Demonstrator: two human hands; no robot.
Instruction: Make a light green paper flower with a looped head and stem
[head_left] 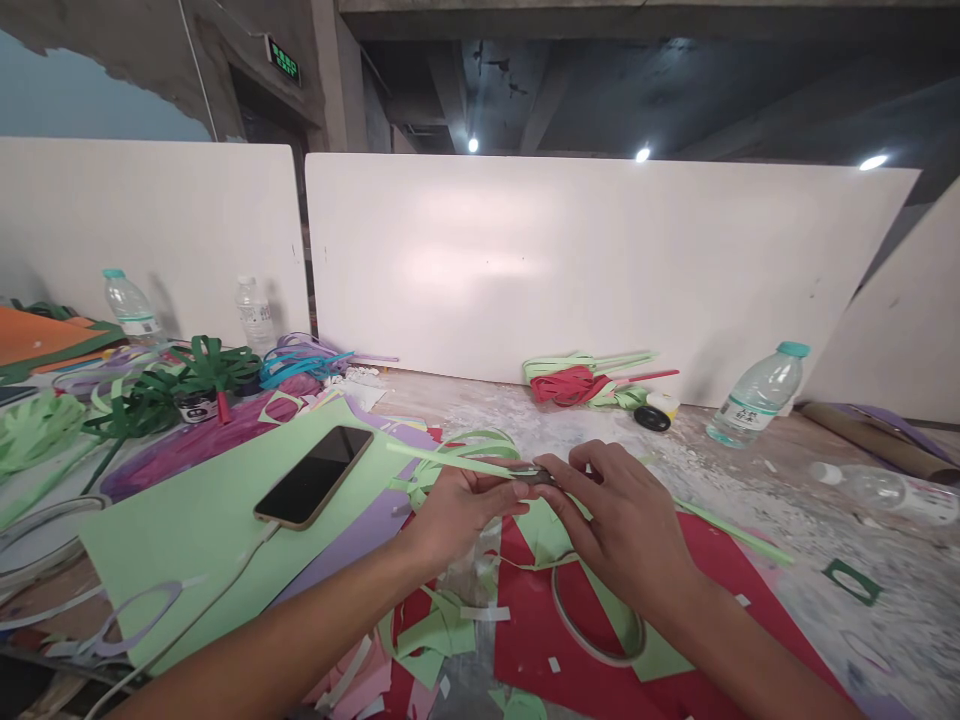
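small dark object [534, 474] being pinched, mostly hiding between fingertips of left hand [457, 510] and right hand [622, 525], kind not showing, tape ring [574, 640] passing partly under the right hand, lying bottle [892, 492] running off the right edge, green sign [283, 61] lettering showing too small to read

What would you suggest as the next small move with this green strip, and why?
Probably steady the grip before anything else: left hand and right hand both pinch the green strip at a small dark object, its long end sticking out unsupported.
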